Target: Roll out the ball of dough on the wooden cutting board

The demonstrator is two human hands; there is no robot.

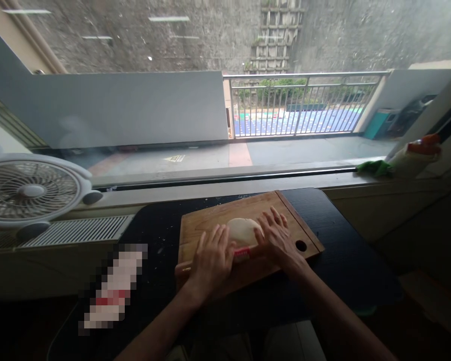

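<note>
Wooden board [199,228]; hands [212,255] [277,239] (dough [242,231] beyond) on rolling pin [242,253]

From my remote feed I can read no word, number or brand. Marks logged:

1. Near, centre: red label [242,252] on the rolling pin [183,269], bearing a row of small pale marks, too small for me to make out.

2. Far, left of centre, outdoors: pale yellow triangular sign [172,159] on the walkway floor [210,159], with what looks like lettering [181,158] just to its right; I cannot resolve the characters.

3. Near left, on the dark table [346,250]: pixelated item [122,268] with a red band [111,299] across its lower part; I can make out only coarse blocks.
</note>
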